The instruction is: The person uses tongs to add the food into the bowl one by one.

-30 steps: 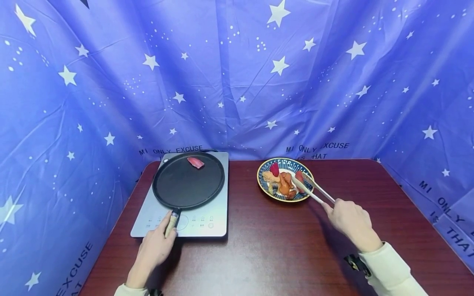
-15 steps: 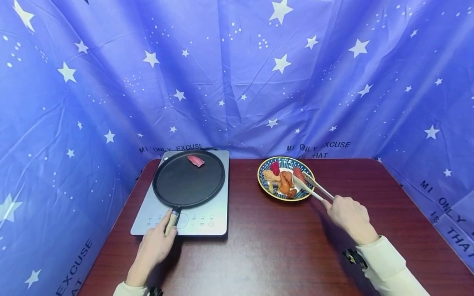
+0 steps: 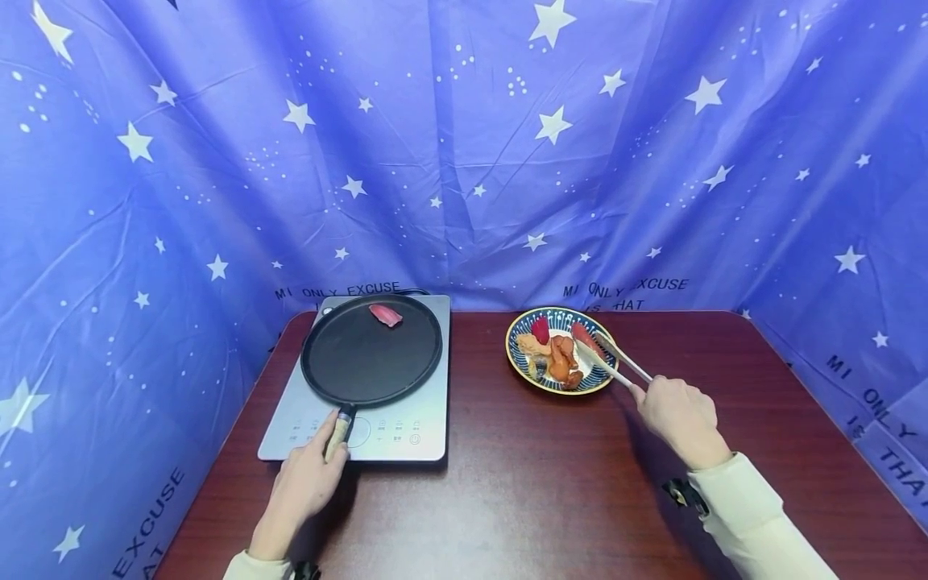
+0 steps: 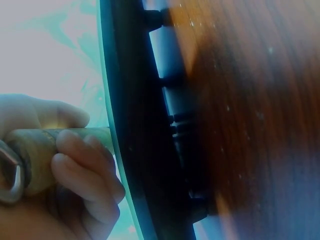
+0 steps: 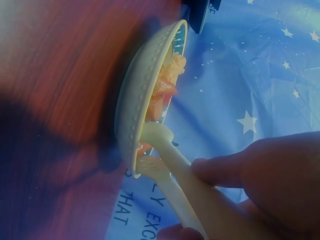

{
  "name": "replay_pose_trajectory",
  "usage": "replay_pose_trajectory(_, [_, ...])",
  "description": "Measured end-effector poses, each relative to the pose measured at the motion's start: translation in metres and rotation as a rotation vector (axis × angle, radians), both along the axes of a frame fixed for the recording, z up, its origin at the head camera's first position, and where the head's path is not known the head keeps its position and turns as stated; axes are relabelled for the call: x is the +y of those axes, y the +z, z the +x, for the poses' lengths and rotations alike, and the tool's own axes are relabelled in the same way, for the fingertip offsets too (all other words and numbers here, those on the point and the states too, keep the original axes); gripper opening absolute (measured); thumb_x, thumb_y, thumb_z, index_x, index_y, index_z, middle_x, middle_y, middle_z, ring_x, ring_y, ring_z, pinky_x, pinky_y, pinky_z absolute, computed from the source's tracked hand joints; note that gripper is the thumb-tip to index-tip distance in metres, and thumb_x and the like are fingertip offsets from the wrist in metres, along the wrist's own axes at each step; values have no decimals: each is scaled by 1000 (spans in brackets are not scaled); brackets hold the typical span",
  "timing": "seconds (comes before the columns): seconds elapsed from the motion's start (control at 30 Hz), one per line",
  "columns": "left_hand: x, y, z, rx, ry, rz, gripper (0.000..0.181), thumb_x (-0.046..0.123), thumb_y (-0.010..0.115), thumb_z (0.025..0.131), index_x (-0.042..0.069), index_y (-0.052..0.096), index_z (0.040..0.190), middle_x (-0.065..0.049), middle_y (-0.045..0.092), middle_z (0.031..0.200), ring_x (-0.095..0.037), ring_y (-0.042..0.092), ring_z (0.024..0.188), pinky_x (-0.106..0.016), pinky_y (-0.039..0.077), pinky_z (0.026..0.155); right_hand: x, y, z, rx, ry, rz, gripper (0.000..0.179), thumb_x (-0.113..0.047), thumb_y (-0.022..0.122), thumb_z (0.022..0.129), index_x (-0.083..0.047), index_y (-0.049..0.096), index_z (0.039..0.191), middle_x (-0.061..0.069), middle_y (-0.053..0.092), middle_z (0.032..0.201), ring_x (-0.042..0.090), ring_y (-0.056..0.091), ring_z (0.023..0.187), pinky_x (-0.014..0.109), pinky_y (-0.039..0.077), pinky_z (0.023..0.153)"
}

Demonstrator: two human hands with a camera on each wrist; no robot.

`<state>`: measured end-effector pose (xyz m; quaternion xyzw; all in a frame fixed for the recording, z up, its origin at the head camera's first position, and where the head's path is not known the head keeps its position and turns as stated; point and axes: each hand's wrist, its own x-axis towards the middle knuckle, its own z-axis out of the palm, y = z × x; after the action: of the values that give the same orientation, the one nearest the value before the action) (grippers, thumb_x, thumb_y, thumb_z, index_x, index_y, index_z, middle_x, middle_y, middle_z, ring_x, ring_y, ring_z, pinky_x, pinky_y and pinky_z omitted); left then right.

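My left hand [image 3: 308,479] grips the handle [image 4: 37,155] of a round flat black pan [image 3: 370,366]. A pink-red slice of food [image 3: 386,315] lies near the pan's far edge. On the other side, my right hand [image 3: 677,415] holds pale tongs [image 3: 615,374], whose tips reach into a blue-patterned bowl [image 5: 132,95]. The tong tips lie close about a long red piece of food [image 3: 586,337] at the bowl's right side. Beside it are a glossy brown piece that looks like chicken [image 3: 561,360], a beige piece [image 3: 532,345] and a dark red piece [image 3: 540,326].
Under the pan is a silver induction cooktop [image 3: 428,427] with touch controls along its front. A dark red wooden table [image 3: 507,483] carries everything. Blue curtains [image 3: 478,161] with white stars enclose its back and sides.
The red piece between the tong tips has shifted slightly toward the bowl's far side and now lies slanted. My right hand has drawn slightly leftward. The left hand and pan keep their place.
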<state>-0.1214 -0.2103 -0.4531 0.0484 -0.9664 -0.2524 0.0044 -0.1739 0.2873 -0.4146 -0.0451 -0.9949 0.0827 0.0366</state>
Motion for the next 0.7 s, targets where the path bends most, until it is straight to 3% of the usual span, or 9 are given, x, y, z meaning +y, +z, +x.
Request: replay_pose_trajectory(0.7, [0,0,-1,-1,3,-9,58,29,50,92,14,37,146,-23,62,99,-27,52,68,-43,42,58,-1,5,-15,-51,6,-2,51,-37,48,95,8,56,74,31,57,71,46,57,64,55,42,51])
